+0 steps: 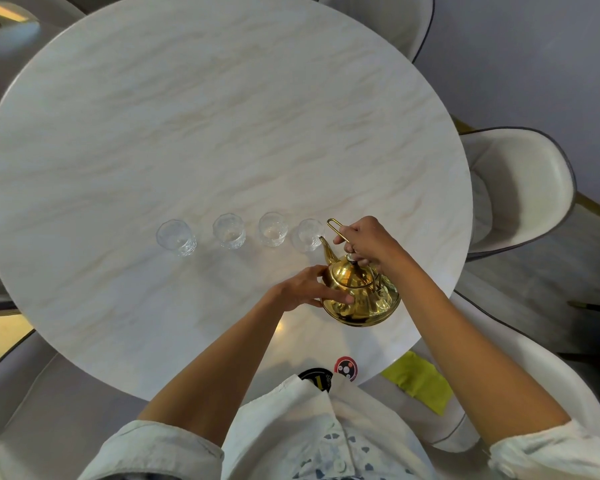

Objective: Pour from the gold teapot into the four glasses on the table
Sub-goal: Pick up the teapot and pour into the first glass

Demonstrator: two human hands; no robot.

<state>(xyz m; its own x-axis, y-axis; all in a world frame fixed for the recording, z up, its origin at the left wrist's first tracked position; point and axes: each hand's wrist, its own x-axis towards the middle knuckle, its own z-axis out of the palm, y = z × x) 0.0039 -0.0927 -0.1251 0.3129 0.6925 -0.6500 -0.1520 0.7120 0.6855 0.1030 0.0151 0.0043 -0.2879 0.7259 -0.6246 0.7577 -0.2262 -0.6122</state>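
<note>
A shiny gold teapot [361,296] is tilted with its spout tip at the rim of the rightmost glass [307,234]. My right hand [364,242] grips the thin wire handle above the lid. My left hand [309,287] presses against the pot's left side, fingers wrapped on its belly. Several clear glasses stand in a row on the round marble table [187,133]: the far-left glass [175,237], the second glass [229,231] and the third glass [273,228]. I cannot tell whether liquid is flowing.
Cream chairs ring the table, one chair [520,188] at the right and another chair [388,22] at the far side. A yellow-green cloth [420,379] lies on the seat near my right elbow. Two round stickers [345,368] sit at the table's near edge.
</note>
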